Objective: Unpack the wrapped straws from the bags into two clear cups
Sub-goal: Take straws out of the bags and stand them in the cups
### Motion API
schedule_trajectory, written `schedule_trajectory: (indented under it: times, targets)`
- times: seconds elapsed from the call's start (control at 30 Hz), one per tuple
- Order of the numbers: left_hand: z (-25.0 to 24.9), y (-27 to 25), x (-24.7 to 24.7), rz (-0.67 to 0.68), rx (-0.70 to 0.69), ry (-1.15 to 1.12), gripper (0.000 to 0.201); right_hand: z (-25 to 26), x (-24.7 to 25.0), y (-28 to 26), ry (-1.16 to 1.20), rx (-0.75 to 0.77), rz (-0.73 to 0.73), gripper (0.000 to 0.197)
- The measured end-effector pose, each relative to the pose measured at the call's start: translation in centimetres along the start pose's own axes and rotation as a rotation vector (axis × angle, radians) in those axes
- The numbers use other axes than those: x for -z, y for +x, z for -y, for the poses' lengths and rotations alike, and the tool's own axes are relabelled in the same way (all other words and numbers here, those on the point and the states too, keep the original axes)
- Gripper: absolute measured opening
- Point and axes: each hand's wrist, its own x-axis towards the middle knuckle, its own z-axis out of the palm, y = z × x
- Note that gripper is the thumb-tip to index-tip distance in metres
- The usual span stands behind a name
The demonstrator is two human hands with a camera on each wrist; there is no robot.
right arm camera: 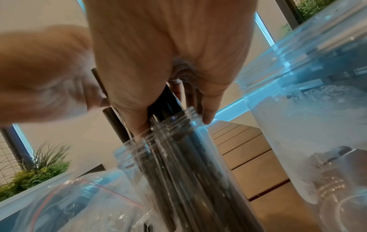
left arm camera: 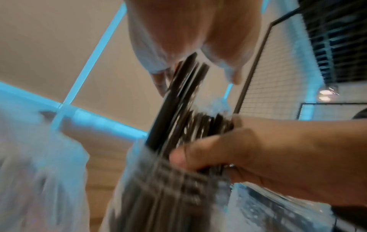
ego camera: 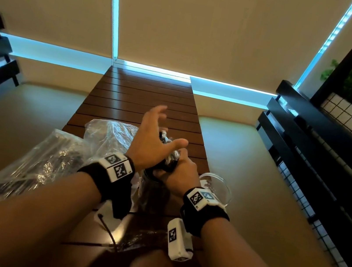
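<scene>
Gripping a bundle of wrapped black straws [right arm camera: 178, 157], the right hand [ego camera: 179, 171] seats them in the first clear cup [right arm camera: 198, 172] near the desk's [ego camera: 144, 96] front edge. Above them the left hand [ego camera: 153, 139] spreads empty. Crowded straws could splay or tip the cup. Blur and arms hide the cup's base; a second cup [ego camera: 219, 186] stands beside.
</scene>
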Motion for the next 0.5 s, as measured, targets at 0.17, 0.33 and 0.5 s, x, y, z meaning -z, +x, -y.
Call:
schedule_trajectory:
  times: [0.17,0.33,0.5]
  targets:
    - [0.5,0.3,-0.2,0.324,-0.156,0.439,0.039,0.3,-0.3,-0.1,0.010,-0.006,0.007,0.065]
    - [3.4,-1.7,-0.8,0.448,0.024,0.442,0.079,0.2,-0.1,-0.4,0.060,0.015,0.047,0.082]
    - [2.8,-1.4,-0.2,0.536,0.060,0.505,0.095,0.8,-0.4,-0.7,0.028,-0.026,0.032,0.093]
